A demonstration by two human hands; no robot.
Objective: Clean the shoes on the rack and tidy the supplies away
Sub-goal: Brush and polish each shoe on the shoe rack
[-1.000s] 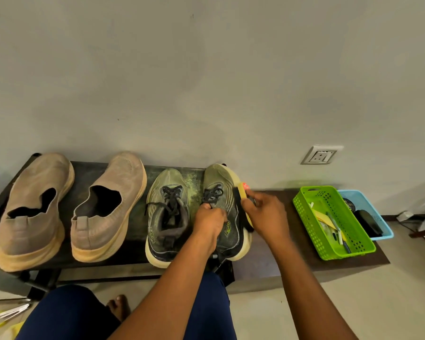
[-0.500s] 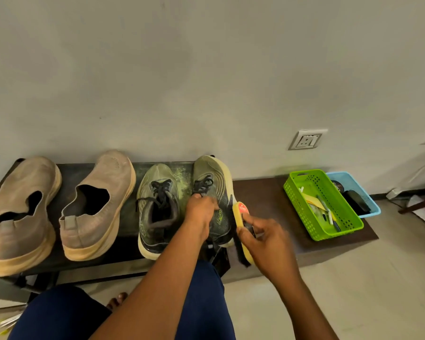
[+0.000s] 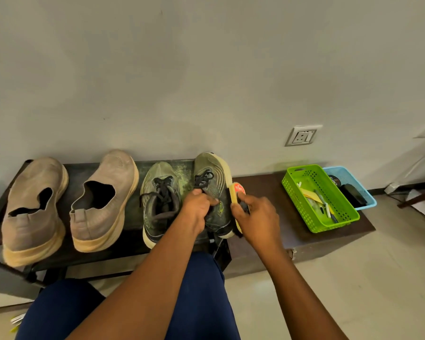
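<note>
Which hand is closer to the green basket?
Right. The right hand holds a shoe brush, with bare shelf between it and the green basket. The left hand is farther, gripping the green sneaker.

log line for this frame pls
step: brushing | left hand: holds green sneaker | right hand: grips shoe brush against sneaker's side | supplies: in green basket

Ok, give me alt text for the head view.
A left hand grips a green laced sneaker on a dark rack while the right hand holds a yellow shoe brush against its side. Two tan slip-ons sit left; green and blue baskets right.
</note>
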